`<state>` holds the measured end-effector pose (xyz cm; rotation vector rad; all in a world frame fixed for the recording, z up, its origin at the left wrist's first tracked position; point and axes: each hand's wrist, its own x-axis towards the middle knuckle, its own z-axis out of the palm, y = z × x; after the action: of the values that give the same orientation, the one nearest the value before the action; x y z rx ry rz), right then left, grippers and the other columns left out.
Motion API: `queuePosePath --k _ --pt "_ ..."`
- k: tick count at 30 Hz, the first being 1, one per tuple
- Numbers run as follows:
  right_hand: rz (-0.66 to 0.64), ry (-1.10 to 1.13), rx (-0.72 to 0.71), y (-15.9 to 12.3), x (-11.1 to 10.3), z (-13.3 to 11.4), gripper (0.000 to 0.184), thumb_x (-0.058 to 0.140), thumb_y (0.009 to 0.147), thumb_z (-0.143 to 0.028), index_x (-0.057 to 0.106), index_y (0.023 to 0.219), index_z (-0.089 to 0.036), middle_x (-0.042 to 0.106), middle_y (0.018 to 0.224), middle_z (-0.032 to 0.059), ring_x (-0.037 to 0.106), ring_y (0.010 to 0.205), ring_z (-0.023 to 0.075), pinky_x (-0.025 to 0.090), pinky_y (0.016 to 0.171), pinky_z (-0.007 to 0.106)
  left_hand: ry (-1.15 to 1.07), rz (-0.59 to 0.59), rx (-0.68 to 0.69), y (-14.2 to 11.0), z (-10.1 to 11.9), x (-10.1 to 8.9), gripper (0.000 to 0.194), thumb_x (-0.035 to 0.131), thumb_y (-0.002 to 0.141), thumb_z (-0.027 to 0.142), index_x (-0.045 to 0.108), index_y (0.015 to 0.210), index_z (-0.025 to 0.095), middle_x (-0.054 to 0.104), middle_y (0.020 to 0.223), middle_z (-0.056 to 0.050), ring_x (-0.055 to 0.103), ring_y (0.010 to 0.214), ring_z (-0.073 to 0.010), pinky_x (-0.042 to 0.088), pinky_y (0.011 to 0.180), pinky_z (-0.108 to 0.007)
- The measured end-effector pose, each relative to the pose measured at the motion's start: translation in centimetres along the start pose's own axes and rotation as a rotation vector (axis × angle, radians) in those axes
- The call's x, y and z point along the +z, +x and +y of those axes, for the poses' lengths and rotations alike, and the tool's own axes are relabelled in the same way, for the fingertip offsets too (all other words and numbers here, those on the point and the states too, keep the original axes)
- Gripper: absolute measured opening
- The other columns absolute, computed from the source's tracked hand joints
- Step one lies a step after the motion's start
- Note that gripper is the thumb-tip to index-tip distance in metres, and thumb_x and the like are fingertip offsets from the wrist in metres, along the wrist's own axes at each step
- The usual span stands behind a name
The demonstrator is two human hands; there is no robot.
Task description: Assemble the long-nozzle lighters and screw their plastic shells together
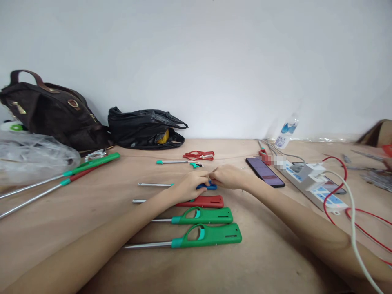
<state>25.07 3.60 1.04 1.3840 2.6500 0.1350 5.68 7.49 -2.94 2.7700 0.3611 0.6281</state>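
Holds the blue lighter (212, 187) in the left grip (188, 186), closed around its handle, rod to the left, at the far end of a row of lighters on the table (183, 273). Cannot tell from here about its contact with the table. Brings the right grip (230, 177) right up to the left fingertips, over the handle's right end, with fingers curled under; cannot tell what, if anything, is inside.

Shows next in the row, coming nearer, a red lighter (212, 201), partly behind the left hand and forearm, then a green lighter (216, 215) and nearest a second green lighter (216, 235), all with handles to the right.

Beyond both hands, has a loose rod (173, 162), a small teal piece (194, 165) and some red parts (191, 155). To the right, has a phone (265, 173), a power strip (326, 198) with a white charger (312, 175) plugged in, a red cable (345, 173) and a white cable (353, 222), plus a tilted bottle (287, 130) near the wall. To the left, has two more lighters (96, 163), a clear bag (36, 157), a brown bag (52, 116) and a black bag (137, 128).
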Motion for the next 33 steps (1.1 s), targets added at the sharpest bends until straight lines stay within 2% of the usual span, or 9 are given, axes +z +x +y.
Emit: queuePosePath --k 5,9,15,20,23,27,33 --pt "0.032 0.058 -0.016 -0.3 -0.4 0.4 0.022 0.044 0.092 -0.020 0.065 0.093 -0.013 0.071 0.092 0.0122 0.064 0.075 0.0192 0.035 0.061 0.027 0.002 -0.003 0.005 0.0 0.1 -0.1 0.008 0.057 0.083 0.011 0.064 0.085 0.015 0.063 0.093 -0.007 0.059 0.089 -0.0194 0.046 0.078 -0.029" --pt "0.000 0.080 -0.060 -0.3 -0.2 0.4 0.020 0.047 0.088 -0.016 0.065 0.095 -0.014 0.071 0.091 0.0110 0.063 0.074 0.0179 0.035 0.061 0.026 -0.007 -0.002 0.000 0.0 -0.1 0.0 0.009 0.057 0.083 0.010 0.064 0.086 0.016 0.063 0.095 -0.007 0.059 0.090 -0.0194 0.046 0.078 -0.029" --pt "-0.018 0.063 -0.019 0.1 0.3 0.2 0.024 0.044 0.092 -0.018 0.067 0.098 -0.014 0.072 0.092 0.0119 0.064 0.075 0.0189 0.035 0.062 0.027 -0.001 -0.003 -0.004 0.0 -0.1 0.1 0.011 0.057 0.082 0.009 0.064 0.087 0.015 0.062 0.092 -0.006 0.058 0.087 -0.0185 0.046 0.077 -0.027" --pt "-0.009 0.075 -0.004 -0.3 -0.6 0.3 0.027 0.040 0.094 -0.023 0.066 0.095 -0.014 0.071 0.090 0.0115 0.063 0.072 0.0185 0.034 0.061 0.027 0.006 -0.004 0.004 0.0 0.0 0.0 0.009 0.056 0.083 0.011 0.064 0.086 0.015 0.062 0.092 -0.006 0.058 0.087 -0.0182 0.046 0.077 -0.027" --pt "0.006 0.100 -0.020 -0.6 -0.9 0.6 0.024 0.041 0.091 -0.018 0.064 0.094 -0.014 0.070 0.088 0.0101 0.061 0.071 0.0177 0.033 0.059 0.026 0.014 -0.005 0.004 0.0 0.0 0.0 0.009 0.056 0.084 0.013 0.064 0.086 0.016 0.062 0.093 -0.006 0.059 0.089 -0.0188 0.046 0.077 -0.028" --pt "-0.009 0.119 -0.065 -0.6 -0.5 0.7 0.022 0.044 0.087 -0.013 0.065 0.093 -0.016 0.070 0.088 0.0090 0.061 0.072 0.0173 0.033 0.060 0.026 0.017 -0.002 0.000 -0.1 -0.1 0.1 0.009 0.058 0.082 0.011 0.064 0.086 0.016 0.063 0.093 -0.006 0.058 0.088 -0.0190 0.045 0.076 -0.027" --pt "-0.003 0.097 -0.052 -0.1 0.3 0.4 0.022 0.048 0.086 -0.016 0.068 0.094 -0.015 0.071 0.090 0.0102 0.063 0.072 0.0182 0.035 0.061 0.026 0.016 0.003 -0.006 -0.1 -0.2 0.2 0.012 0.060 0.080 0.008 0.064 0.088 0.016 0.062 0.091 -0.005 0.058 0.087 -0.0187 0.045 0.076 -0.027"
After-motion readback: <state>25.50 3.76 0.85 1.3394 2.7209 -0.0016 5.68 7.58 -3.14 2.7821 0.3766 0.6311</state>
